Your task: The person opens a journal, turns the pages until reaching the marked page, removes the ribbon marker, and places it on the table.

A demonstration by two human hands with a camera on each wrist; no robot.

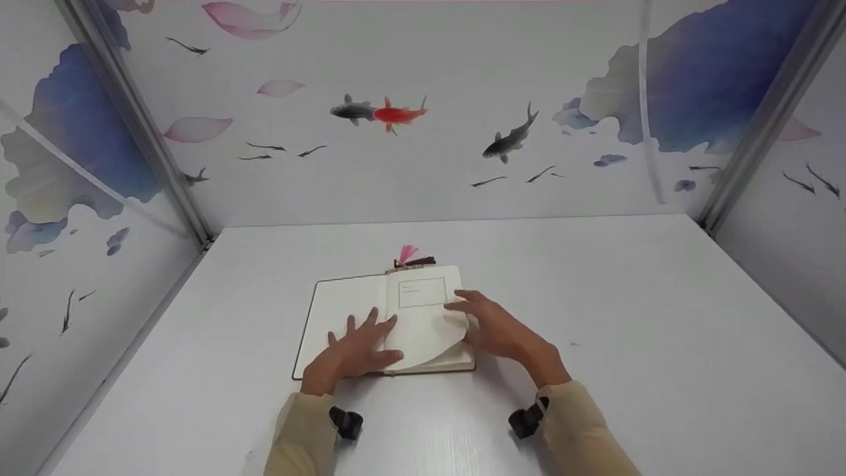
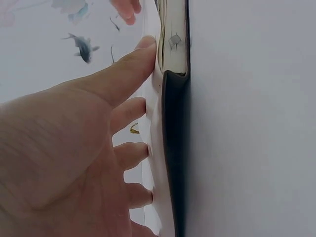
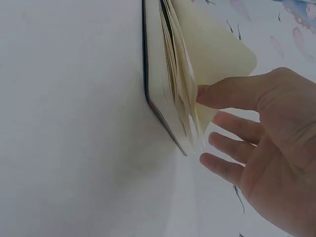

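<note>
An open notebook (image 1: 423, 337) with a dark cover lies on the table, its right page printed with a small rectangular frame. My left hand (image 1: 360, 347) rests on it near the fold with fingers spread; in the left wrist view, the thumb and fingertips of the left hand (image 2: 89, 123) press on the paper. At the right edge, my right hand (image 1: 499, 324) pinches a page (image 3: 217, 49) whose lower corner curls up off the stack. The thumb of the right hand (image 3: 266, 133) is at the page edge, and its index finger is partly hidden by the paper.
A pink tassel (image 1: 407, 252) and a dark brown strip (image 1: 423, 262) stick out past the notebook's top edge. The white table (image 1: 595, 277) is enclosed by panels printed with fish and petals (image 1: 449, 172). A black wrist camera (image 1: 527, 421) sits at the right sleeve.
</note>
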